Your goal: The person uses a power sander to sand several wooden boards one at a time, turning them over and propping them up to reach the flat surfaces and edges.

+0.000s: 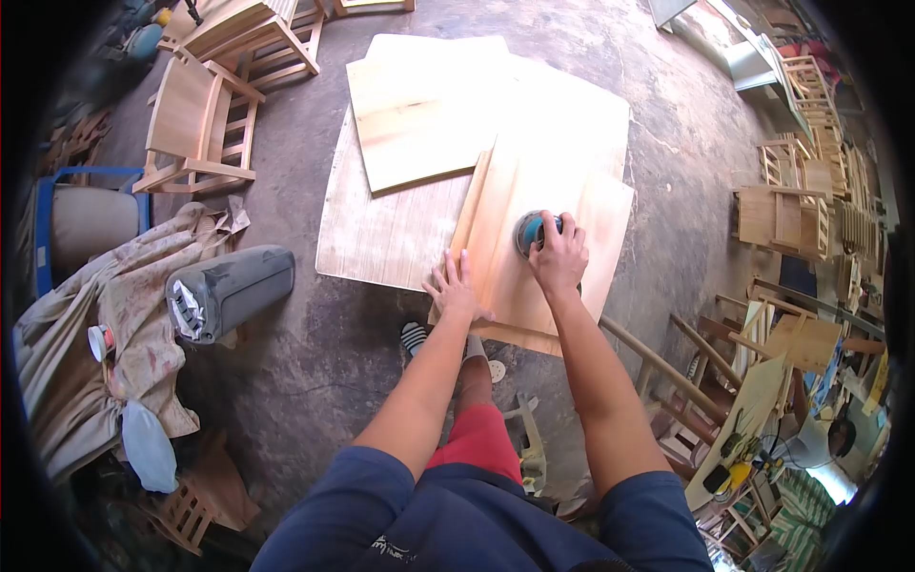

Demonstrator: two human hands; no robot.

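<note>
The right grip (560, 255) clasps a sander (525, 235) on a board (518, 291) pointing lengthwise away, left hand (458, 297) splayed, grey container (238, 286) with contents unclear.

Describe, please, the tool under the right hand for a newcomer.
Start from the pale boards at centre. On the right-side board, the right hand grips a round tool. Its blue-and-dark body sets it apart from bare wood.

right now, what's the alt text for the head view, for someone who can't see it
Right hand holding a blue orbital sander on a pale wooden panel, left hand spread at the panel's near-left edge. A wooden chair stands at upper left on the concrete floor.
</note>
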